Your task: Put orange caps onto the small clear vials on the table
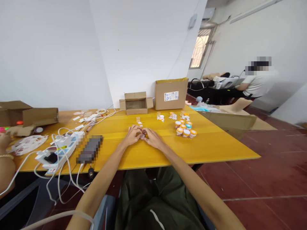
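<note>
My left hand [132, 136] and my right hand [152, 138] meet over the table, fingers curled round a small clear container [142, 136]. Fingers cover most of it, so its lid and contents are hard to make out. Just beyond them stands a clear open jar [138, 119], with small white pieces with dark marks [140, 124] lying beside it. Right of my hands is a cluster of small jars [186, 132] with orange, white and teal lids. Farther back lie more white pieces [160, 118] near another clear jar [158, 114].
Two cardboard boxes, one open [136, 111] and one tall [171, 99], stand at the back of the yellow table [216, 148]. At left are a power strip [67, 150] with cables, a phone [90, 149] and another person's arm [6, 172]. A person [255, 83] sits far right.
</note>
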Available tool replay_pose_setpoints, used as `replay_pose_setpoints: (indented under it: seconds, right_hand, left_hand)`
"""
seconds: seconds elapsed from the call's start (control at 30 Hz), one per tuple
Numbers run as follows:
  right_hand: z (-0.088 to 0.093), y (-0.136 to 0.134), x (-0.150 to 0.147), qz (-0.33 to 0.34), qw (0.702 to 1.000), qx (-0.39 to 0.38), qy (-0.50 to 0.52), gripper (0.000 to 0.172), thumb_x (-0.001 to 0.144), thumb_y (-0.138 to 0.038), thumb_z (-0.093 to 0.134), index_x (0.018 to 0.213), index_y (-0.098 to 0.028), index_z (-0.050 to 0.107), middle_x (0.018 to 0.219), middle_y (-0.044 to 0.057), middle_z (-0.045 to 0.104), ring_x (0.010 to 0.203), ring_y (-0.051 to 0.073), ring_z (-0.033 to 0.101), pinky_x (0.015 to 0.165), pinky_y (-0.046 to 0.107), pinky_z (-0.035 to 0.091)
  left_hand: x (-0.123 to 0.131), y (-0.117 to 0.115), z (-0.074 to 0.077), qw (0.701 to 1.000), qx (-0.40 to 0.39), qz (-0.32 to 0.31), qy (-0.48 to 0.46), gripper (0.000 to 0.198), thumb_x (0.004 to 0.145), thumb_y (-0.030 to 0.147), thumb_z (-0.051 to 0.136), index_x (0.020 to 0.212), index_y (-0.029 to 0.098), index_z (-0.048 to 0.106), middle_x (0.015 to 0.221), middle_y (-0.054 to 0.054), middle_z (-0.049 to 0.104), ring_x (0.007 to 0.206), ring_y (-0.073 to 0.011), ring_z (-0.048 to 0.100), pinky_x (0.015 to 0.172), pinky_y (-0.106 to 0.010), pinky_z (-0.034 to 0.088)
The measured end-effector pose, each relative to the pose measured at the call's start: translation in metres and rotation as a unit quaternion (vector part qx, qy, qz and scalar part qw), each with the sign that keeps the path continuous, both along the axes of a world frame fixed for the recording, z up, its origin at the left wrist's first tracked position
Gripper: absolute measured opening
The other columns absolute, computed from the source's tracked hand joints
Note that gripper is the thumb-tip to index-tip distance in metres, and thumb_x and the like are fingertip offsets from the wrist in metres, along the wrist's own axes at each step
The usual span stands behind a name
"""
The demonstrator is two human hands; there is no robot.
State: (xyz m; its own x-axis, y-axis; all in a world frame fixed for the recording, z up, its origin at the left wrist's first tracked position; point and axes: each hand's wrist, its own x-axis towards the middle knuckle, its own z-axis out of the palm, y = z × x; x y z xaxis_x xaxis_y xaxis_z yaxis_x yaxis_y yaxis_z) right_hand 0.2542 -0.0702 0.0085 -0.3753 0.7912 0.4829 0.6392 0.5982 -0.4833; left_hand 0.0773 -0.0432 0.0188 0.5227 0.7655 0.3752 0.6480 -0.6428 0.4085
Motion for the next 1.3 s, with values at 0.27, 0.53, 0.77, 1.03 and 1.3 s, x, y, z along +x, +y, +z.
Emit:
replay_pose_setpoints:
  seconds: [0.27, 0.53, 0.77, 1.03, 1.3]
  right_hand:
    - [0.0019, -0.0013, 0.0005, 0.0, 1.0, -0.007, -0.003, 0.022, 0.084, -0.02, 0.063, 0.105, -0.024, 0.057, 0.1, 0.004, 0.067, 0.095, 0.02, 0.063, 0.082, 0.031, 0.048]
    - [0.0057, -0.0049, -0.0008, -0.015, 0.999, -0.031, -0.011, 0.023, 0.083, -0.018, 0.064, 0.104, -0.023, 0.057, 0.101, 0.005, 0.067, 0.096, 0.02, 0.063, 0.083, 0.031, 0.048]
    - [0.0056, -0.0043, -0.0007, -0.012, 0.999, -0.039, 0.0, 0.025, 0.082, -0.017, 0.065, 0.105, -0.023, 0.057, 0.101, 0.005, 0.067, 0.096, 0.02, 0.062, 0.083, 0.031, 0.047]
    - [0.0016, -0.0016, 0.0005, 0.005, 0.999, -0.031, 0.015, 0.025, 0.082, -0.018, 0.065, 0.105, -0.024, 0.057, 0.101, 0.004, 0.067, 0.096, 0.02, 0.062, 0.084, 0.031, 0.047]
    - [-0.0013, -0.0002, 0.0002, -0.009, 0.999, -0.034, 0.017, 0.028, 0.081, -0.018, 0.066, 0.107, -0.024, 0.058, 0.102, 0.005, 0.067, 0.098, 0.021, 0.062, 0.084, 0.033, 0.047]
  left_hand:
    - [-0.0001, -0.0013, 0.0019, 1.0, -0.003, -0.005, 0.007, 0.014, 0.088, 0.025, 0.056, 0.085, 0.026, 0.069, 0.113, -0.004, 0.064, 0.111, -0.0247, 0.049, 0.098, -0.045, 0.036]
    - [0.0008, -0.0026, 0.0039, 1.0, 0.002, -0.005, 0.011, 0.014, 0.088, 0.025, 0.056, 0.084, 0.025, 0.07, 0.113, -0.004, 0.064, 0.11, -0.0243, 0.05, 0.098, -0.044, 0.036]
    - [0.0007, -0.0014, 0.0018, 1.0, 0.012, -0.014, -0.003, 0.014, 0.088, 0.023, 0.057, 0.083, 0.024, 0.07, 0.11, -0.004, 0.065, 0.108, -0.0234, 0.051, 0.097, -0.041, 0.036]
    - [0.0, 0.001, -0.0008, 1.0, 0.015, -0.02, -0.011, 0.013, 0.087, 0.023, 0.058, 0.083, 0.024, 0.071, 0.109, -0.004, 0.066, 0.108, -0.0237, 0.051, 0.097, -0.042, 0.036]
    - [-0.0005, 0.0008, 0.0003, 0.999, 0.008, -0.024, -0.021, 0.013, 0.087, 0.025, 0.059, 0.084, 0.025, 0.072, 0.108, -0.004, 0.066, 0.107, -0.0238, 0.051, 0.097, -0.042, 0.036]
